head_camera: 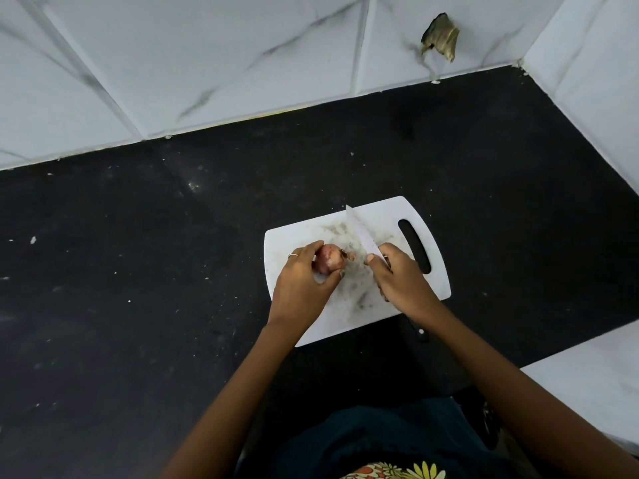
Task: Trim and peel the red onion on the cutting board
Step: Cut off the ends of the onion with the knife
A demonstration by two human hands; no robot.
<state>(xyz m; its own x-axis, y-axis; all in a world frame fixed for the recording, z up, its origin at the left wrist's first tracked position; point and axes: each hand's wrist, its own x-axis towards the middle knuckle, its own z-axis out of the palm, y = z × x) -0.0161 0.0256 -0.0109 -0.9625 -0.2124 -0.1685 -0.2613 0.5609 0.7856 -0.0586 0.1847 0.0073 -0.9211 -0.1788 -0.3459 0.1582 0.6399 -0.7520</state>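
Observation:
A small red onion (328,259) lies on the white cutting board (373,212), its brown root end pointing right. My left hand (304,285) grips the onion from the left, fingers over its top and thumb below it. My right hand (401,278) holds a knife (361,233) by the handle. The pale blade points away from me and stands just right of the onion's root end, apart from it. The handle's black end (416,331) sticks out under my right wrist.
The board, with a slot handle (415,245) on its right side and dark smudges, lies on a black countertop (138,271). White marble-look tiled walls (207,63) rise behind and to the right. A broken hole (441,38) shows in the back wall.

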